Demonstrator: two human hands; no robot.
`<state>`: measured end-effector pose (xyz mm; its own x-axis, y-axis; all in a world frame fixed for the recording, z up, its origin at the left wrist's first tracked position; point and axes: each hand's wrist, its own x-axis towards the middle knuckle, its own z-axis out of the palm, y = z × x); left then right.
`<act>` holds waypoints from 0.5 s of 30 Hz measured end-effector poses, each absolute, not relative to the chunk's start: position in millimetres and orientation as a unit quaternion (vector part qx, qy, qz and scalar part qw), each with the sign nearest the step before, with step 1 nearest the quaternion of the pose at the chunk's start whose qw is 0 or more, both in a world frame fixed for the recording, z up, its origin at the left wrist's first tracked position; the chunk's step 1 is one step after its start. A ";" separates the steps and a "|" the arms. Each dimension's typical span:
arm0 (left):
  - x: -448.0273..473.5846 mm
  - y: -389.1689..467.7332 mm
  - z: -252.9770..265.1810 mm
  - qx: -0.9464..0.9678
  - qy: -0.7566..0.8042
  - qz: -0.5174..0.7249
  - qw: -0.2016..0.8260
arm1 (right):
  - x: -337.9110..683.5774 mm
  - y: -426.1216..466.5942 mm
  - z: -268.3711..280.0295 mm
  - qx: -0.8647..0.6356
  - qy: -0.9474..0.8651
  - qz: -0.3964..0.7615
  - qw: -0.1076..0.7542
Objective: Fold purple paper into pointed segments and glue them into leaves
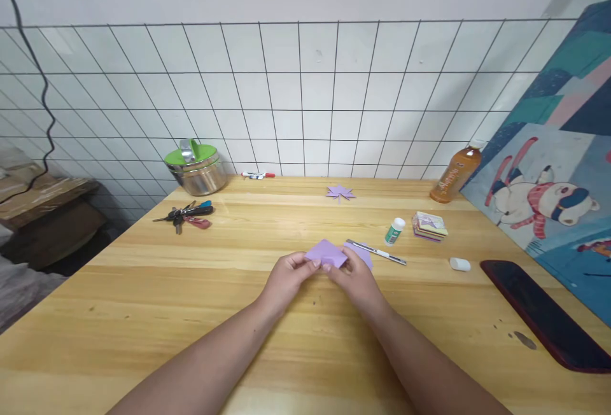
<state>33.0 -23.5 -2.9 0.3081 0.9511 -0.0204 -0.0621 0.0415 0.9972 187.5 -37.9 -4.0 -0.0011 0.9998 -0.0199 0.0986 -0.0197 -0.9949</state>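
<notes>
Between my two hands is a small purple sheet of paper [326, 251], held a little above the wooden table with one corner pointing away from me. My left hand [289, 276] pinches its left side, thumb on top. My right hand [356, 278] grips the right side, with the two thumbs almost meeting at the near edge. Just beyond my right hand lies another purple piece of paper [363, 256], partly covered by the hand and by a silver pen [382, 253]. Farther back on the table rests a purple paper leaf shape [340, 193].
A glue stick [394, 232], a stack of paper pieces [429, 226], a white cap-like object [459, 265] and a dark flat case [539, 313] are on the right. A drink bottle [456, 173] stands behind. Keys [186, 214], a lidded pot [198, 170] and a marker [258, 175] are at left.
</notes>
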 end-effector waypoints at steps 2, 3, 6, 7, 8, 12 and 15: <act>31.6 -23.4 -3.2 0.580 0.420 0.396 0.574 | 190.0 -39.6 -0.5 -0.509 -0.572 0.420 0.487; 31.1 -23.6 -3.1 0.595 0.420 0.381 0.570 | 191.2 -40.2 1.0 -0.500 -0.590 0.409 0.485; 30.8 -24.9 -1.8 0.611 0.403 0.365 0.576 | 192.7 -40.5 2.5 -0.504 -0.590 0.424 0.467; 30.8 -25.0 -1.2 0.609 0.398 0.372 0.577 | 192.2 -40.3 2.0 -0.515 -0.578 0.428 0.467; 30.7 -24.9 -0.7 0.605 0.397 0.382 0.575 | 191.5 -40.1 1.2 -0.525 -0.567 0.426 0.470; 28.8 -22.5 -0.5 0.576 0.406 0.412 0.578 | 186.9 -40.6 -1.6 -0.537 -0.563 0.402 0.483; 27.0 -20.9 -0.1 0.566 0.404 0.416 0.586 | 183.8 -41.7 -1.3 -0.523 -0.555 0.429 0.485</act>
